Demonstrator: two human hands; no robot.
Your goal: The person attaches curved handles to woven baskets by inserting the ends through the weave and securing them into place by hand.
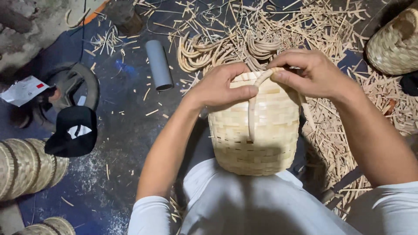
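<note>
A pale woven bamboo basket (254, 130) rests upside-down-looking against my lap, its rim toward the far side. My left hand (220, 85) grips the basket's rim, thumb pressed on the weave. A curved cane handle strip (251, 114) runs down the basket's side and arches over the rim. My right hand (307, 72) pinches the top of that arch between thumb and fingers.
Curved cane handle pieces (226, 50) and bamboo scraps (331, 126) litter the dark floor beyond. A grey tube (158, 64) lies at left of them. Another woven basket (394, 43) sits top right, stacked baskets (26, 167) at left, a black cap (72, 130) nearby.
</note>
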